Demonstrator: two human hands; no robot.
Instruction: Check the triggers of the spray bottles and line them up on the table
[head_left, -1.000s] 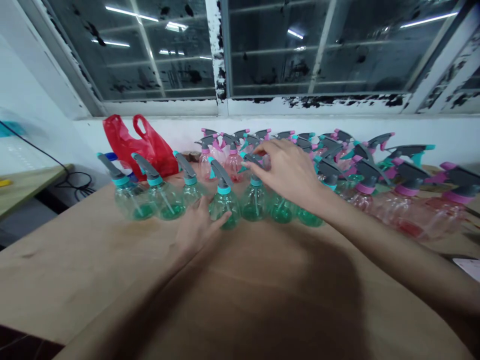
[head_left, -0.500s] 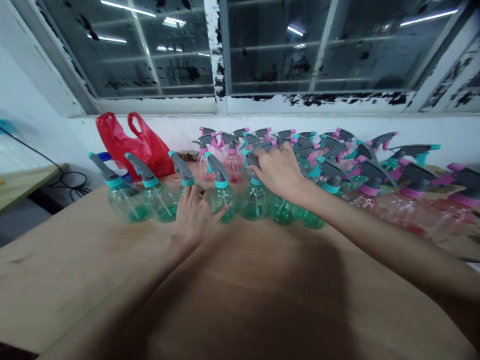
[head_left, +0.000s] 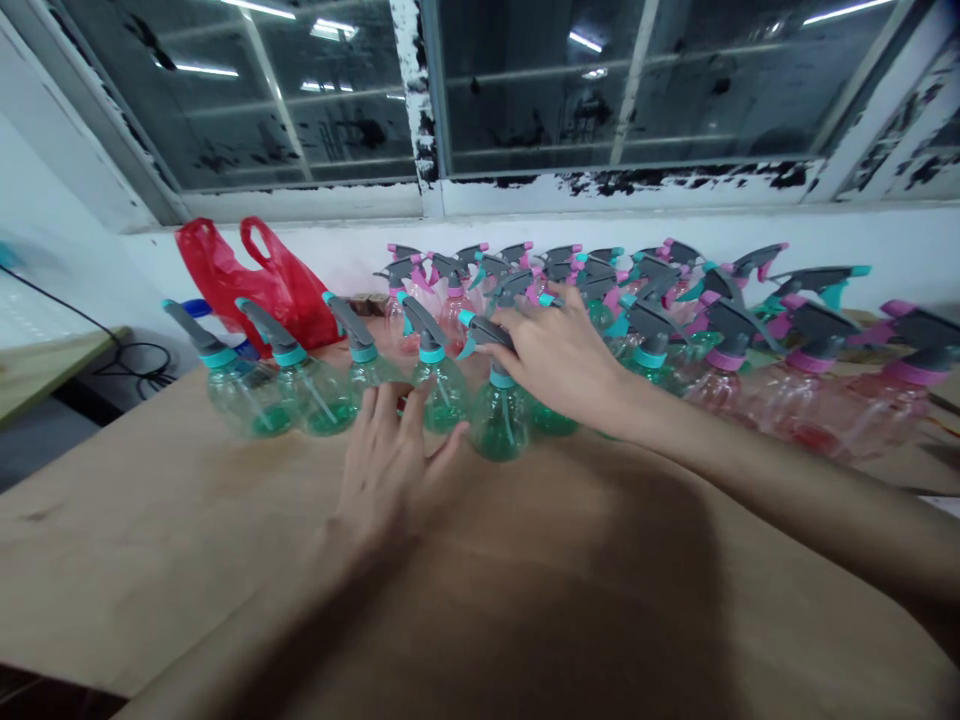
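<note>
My right hand (head_left: 562, 340) is closed around the grey trigger head of a green spray bottle (head_left: 501, 420). This bottle stands slightly forward of its neighbours, and its turquoise collar shows below my fingers. My left hand (head_left: 390, 455) lies low in front of two other green bottles, a left one (head_left: 371, 375) and a right one (head_left: 444, 395). Its fingers are apart and its thumb is stretched out to the right; whether the fingertips touch either bottle is hard to tell. Farther left, two more green spray bottles (head_left: 319, 395) stand upright, their heads angled to the left.
Pink spray bottles (head_left: 799, 400) crowd the right side, with more pink and turquoise trigger heads behind. A red plastic bag (head_left: 289, 300) sits at the back left. The wooden table (head_left: 150, 530) runs up to a white wall below windows. A black cable (head_left: 142, 365) hangs beyond its left edge.
My right hand has turned the bottle's head leftward and brought the bottle a little nearer. My left hand has drawn back slightly, its fingers more spread. The whole view has shifted a little.
</note>
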